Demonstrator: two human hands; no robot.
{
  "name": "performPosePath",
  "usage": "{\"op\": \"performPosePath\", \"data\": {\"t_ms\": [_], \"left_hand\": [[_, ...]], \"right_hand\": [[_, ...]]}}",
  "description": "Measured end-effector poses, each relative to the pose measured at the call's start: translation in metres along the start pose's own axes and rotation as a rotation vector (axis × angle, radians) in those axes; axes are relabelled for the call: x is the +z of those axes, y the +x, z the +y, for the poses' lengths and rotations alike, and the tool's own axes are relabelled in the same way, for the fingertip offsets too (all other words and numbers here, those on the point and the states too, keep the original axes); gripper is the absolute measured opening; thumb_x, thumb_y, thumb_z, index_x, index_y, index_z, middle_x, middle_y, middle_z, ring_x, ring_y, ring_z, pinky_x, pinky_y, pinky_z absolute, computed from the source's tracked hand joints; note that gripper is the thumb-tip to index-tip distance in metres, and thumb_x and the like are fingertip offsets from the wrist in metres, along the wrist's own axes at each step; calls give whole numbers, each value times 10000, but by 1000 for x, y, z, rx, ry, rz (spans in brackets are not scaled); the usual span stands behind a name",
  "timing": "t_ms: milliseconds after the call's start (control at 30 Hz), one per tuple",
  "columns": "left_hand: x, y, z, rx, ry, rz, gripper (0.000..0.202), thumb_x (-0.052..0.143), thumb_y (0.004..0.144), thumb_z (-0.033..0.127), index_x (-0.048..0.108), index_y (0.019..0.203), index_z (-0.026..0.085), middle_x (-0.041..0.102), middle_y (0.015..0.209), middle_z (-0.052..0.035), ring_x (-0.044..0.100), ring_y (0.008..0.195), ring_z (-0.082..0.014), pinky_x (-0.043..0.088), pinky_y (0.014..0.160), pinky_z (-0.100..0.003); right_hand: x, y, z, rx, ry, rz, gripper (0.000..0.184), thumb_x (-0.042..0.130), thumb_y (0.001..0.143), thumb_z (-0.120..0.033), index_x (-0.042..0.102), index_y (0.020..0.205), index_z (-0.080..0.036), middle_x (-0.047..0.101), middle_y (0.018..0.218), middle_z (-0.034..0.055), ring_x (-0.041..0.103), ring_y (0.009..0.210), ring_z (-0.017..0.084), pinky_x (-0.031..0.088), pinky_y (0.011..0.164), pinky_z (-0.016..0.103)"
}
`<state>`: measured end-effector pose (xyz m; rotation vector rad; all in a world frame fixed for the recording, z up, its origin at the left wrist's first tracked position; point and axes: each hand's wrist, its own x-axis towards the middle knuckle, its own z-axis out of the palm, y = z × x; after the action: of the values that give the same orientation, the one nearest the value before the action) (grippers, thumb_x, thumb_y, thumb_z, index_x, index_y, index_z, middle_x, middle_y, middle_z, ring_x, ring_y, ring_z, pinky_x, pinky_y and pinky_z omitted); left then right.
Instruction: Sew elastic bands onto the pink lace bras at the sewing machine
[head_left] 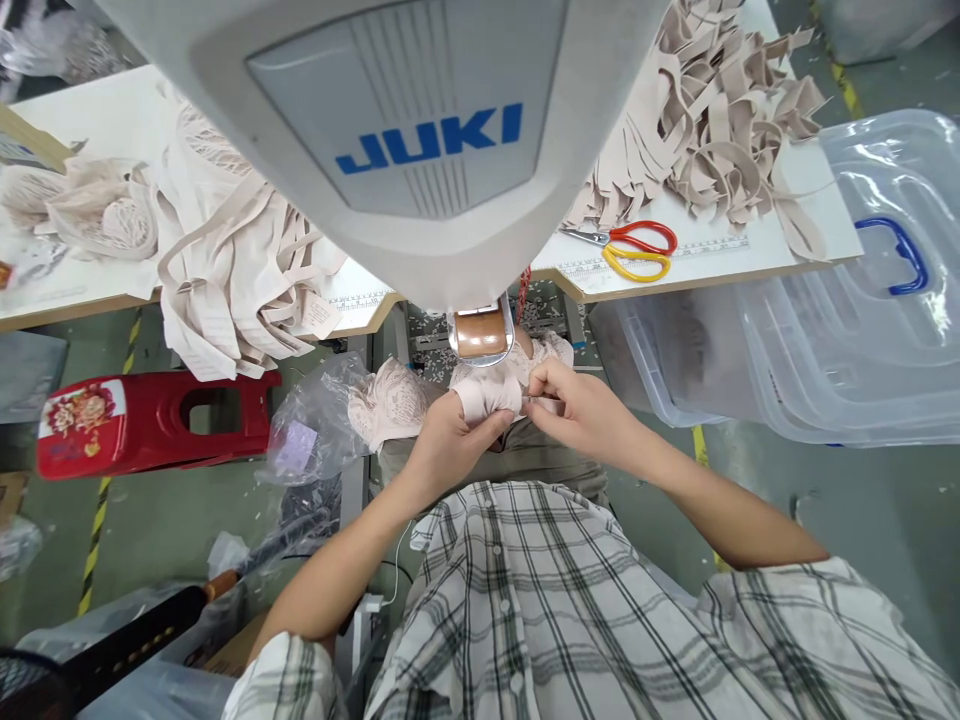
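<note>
A pale pink lace bra (390, 400) lies across my lap, just below the head of a white JUKI sewing machine (427, 110). My left hand (457, 435) is closed on a light band of the bra, which bunches over its fingers. Beside it, my right hand (574, 405) pinches the edge of the same bra, fingertips close to the left thumb. Something small and thin shows between the right fingertips, too small to name. The bra's far parts are partly hidden under the machine head.
Scissors (637, 248) with red and yellow handles lie on the right tabletop near heaped fabric strips (720, 130). More pale fabric pieces (232, 270) hang over the left table edge. A red stool (157, 425) stands at left, clear plastic bins (862, 300) at right.
</note>
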<state>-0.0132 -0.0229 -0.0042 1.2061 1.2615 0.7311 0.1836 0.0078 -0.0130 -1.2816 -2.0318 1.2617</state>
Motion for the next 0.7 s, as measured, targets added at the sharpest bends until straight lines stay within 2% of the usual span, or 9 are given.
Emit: {"op": "performPosePath", "data": {"t_ms": [167, 300, 400, 500, 600, 700], "left_hand": [[3, -1, 1, -17, 13, 33, 182, 714, 836, 362, 742, 823, 183, 716, 723, -34, 673, 689, -195, 560, 654, -281], [2, 3, 0, -6, 52, 46, 184, 701, 832, 342, 737, 776, 170, 702, 708, -32, 651, 663, -175, 528, 608, -254], [1, 6, 0, -20, -10, 30, 223, 721, 811, 371, 725, 734, 162, 695, 692, -36, 634, 643, -168, 526, 595, -259], [0, 10, -2, -48, -63, 46, 261, 757, 783, 409, 733, 733, 153, 701, 688, -44, 646, 668, -182, 539, 611, -278], [1, 13, -5, -70, -94, 109, 277, 802, 732, 411, 729, 707, 144, 704, 686, -45, 651, 675, -185, 538, 615, -277], [3, 16, -11, -103, -189, 143, 289, 823, 705, 410, 710, 700, 144, 702, 677, -34, 645, 642, -173, 535, 611, -276]], "right_hand": [[-1, -1, -4, -22, -48, -40, 81, 517, 844, -204, 449, 869, -241, 464, 611, -75, 433, 524, 125, 282, 573, 260], [-4, 3, -1, 21, -32, -36, 99, 582, 843, -237, 549, 936, -228, 598, 683, -47, 520, 586, 133, 326, 603, 254], [-6, 9, 3, 33, -7, -75, 65, 628, 817, -258, 635, 864, -214, 636, 708, -32, 538, 637, 129, 336, 615, 249], [-7, 13, 5, 55, 104, -104, 102, 612, 809, -258, 645, 738, -193, 570, 638, -40, 476, 601, 106, 313, 578, 242], [-5, 14, 4, 160, 280, -113, 145, 609, 796, -292, 644, 705, -185, 457, 561, -62, 381, 532, 86, 274, 520, 236], [-2, 14, 3, 229, 412, -111, 177, 617, 787, -337, 659, 718, -180, 497, 582, -50, 390, 521, 87, 279, 489, 232]]}}
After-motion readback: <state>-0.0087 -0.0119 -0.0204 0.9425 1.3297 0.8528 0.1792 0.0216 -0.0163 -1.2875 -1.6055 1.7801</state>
